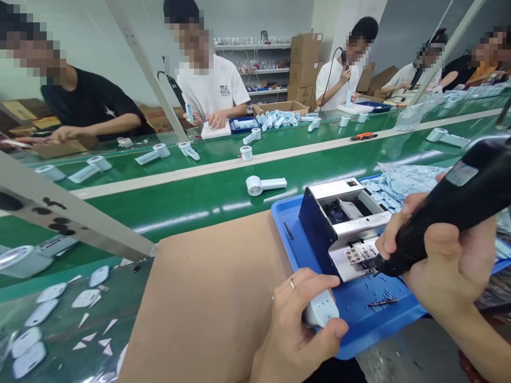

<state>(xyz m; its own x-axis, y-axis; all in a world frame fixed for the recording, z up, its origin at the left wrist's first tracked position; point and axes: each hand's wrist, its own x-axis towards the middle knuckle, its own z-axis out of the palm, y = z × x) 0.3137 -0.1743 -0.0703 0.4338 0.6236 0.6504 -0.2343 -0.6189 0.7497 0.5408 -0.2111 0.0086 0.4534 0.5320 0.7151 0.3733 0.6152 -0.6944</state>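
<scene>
My left hand (293, 319) is closed around a light blue plastic handle piece (324, 307) with small holes in its end face, held over the tray's near left edge. In my right hand (459, 266) is a black electric screwdriver (447, 202), tilted down to the left. Its tip is at the metal outlet of a screw feeder (321, 234); whether a screw sits on the bit cannot be made out. The feeder stands in a blue tray (359, 332), where loose screws (385, 295) and dark driver bits (382, 303) lie.
Brown cardboard (211, 287) lies left of the tray. Light blue plates (48, 314) lie at the lower left, and bagged pieces (407, 183) behind the feeder. A white fan-shaped part (265, 185) rests on the green conveyor (191, 207). Several co-workers sit opposite; a slanted post (75, 213) stands left.
</scene>
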